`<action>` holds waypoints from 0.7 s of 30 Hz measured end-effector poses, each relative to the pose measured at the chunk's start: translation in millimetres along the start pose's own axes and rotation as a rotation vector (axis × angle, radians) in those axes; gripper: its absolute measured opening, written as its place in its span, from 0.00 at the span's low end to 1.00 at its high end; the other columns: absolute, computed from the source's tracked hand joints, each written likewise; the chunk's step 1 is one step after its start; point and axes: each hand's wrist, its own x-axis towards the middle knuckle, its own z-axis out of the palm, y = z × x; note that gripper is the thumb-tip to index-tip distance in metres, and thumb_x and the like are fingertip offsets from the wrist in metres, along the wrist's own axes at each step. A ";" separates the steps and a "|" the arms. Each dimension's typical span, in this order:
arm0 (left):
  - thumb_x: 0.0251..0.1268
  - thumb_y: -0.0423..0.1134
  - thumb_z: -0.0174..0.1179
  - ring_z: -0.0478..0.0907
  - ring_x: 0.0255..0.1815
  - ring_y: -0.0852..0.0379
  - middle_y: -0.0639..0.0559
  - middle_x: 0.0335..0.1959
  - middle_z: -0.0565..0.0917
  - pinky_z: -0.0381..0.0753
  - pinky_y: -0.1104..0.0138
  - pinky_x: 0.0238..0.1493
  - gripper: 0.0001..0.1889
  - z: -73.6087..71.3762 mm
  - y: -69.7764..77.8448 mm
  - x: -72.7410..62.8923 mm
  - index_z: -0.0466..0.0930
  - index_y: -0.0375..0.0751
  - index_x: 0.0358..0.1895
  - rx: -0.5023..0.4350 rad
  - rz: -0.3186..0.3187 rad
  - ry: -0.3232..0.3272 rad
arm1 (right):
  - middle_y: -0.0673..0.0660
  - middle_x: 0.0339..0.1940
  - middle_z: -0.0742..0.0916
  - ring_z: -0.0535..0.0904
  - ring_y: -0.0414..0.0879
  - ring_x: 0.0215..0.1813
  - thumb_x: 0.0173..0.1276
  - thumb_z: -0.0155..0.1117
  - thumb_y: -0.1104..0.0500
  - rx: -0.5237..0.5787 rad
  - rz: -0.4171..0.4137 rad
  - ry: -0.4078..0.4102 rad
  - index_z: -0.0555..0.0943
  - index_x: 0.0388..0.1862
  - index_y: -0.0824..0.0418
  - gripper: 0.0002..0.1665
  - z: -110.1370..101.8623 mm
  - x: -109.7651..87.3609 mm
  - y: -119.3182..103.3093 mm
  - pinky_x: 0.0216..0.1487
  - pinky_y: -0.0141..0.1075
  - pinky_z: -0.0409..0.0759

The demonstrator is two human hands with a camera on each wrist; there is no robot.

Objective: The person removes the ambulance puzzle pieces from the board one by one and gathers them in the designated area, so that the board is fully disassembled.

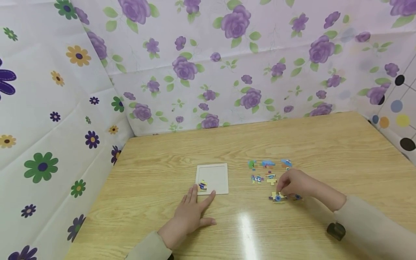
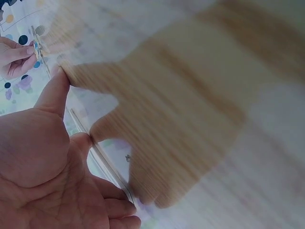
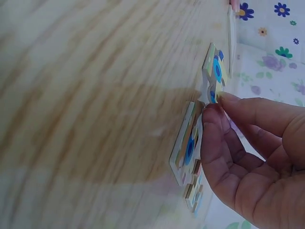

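Note:
My right hand (image 1: 297,184) pinches a yellow jigsaw piece with a blue circle (image 1: 277,197) between thumb and fingers. In the right wrist view that piece (image 3: 216,71) is tilted up from the table, beside another piece with a blue circle (image 3: 188,149). My left hand (image 1: 190,213) lies with fingers spread at the front edge of a white square puzzle tray (image 1: 216,175), its fingertips touching the rim. One yellow and blue piece (image 1: 202,185) sits in the tray's front left corner. The left wrist view shows the left palm (image 2: 38,157) and the tray edge (image 2: 107,164).
Right of the tray, several loose pieces lie in rows: a green one (image 1: 251,164), blue ones (image 1: 268,163), one with eyes (image 1: 257,179) and a yellow one (image 1: 271,179). The wooden table (image 1: 162,155) meets flowered cloth (image 1: 208,72) at the back and left.

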 end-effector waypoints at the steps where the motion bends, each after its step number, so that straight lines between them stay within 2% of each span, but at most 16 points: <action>1: 0.57 0.65 0.55 0.44 0.74 0.29 0.21 0.72 0.45 0.55 0.39 0.68 0.43 -0.1 0.1 0.0 0.54 0.56 0.75 -0.002 -0.002 -0.001 | 0.53 0.26 0.85 0.75 0.42 0.26 0.56 0.61 0.72 -0.003 -0.001 0.003 0.84 0.30 0.65 0.06 -0.1 -0.3 -0.3 0.26 0.34 0.77; 11: 0.56 0.66 0.55 0.44 0.74 0.30 0.22 0.72 0.45 0.56 0.41 0.69 0.43 2.0 -1.7 1.9 0.53 0.58 0.75 0.018 -0.010 0.003 | 0.51 0.27 0.83 0.73 0.42 0.26 0.59 0.61 0.69 -0.077 0.042 0.054 0.84 0.33 0.62 0.06 -0.8 4.8 -8.1 0.27 0.34 0.75; 14: 0.55 0.66 0.55 0.44 0.74 0.30 0.22 0.72 0.45 0.55 0.41 0.69 0.43 2.6 -2.3 2.6 0.53 0.58 0.75 0.018 -0.009 0.007 | 0.51 0.27 0.83 0.74 0.43 0.27 0.60 0.60 0.68 -0.099 0.027 0.074 0.83 0.33 0.62 0.06 1.1 9.7 -13.8 0.27 0.34 0.75; 21: 0.56 0.66 0.55 0.45 0.74 0.30 0.22 0.72 0.46 0.56 0.42 0.69 0.43 2.6 -2.5 1.7 0.54 0.58 0.74 0.022 -0.012 0.004 | 0.50 0.29 0.84 0.77 0.41 0.32 0.61 0.62 0.66 -0.125 -0.042 0.129 0.83 0.29 0.62 0.03 10.4 23.6 -31.9 0.35 0.34 0.78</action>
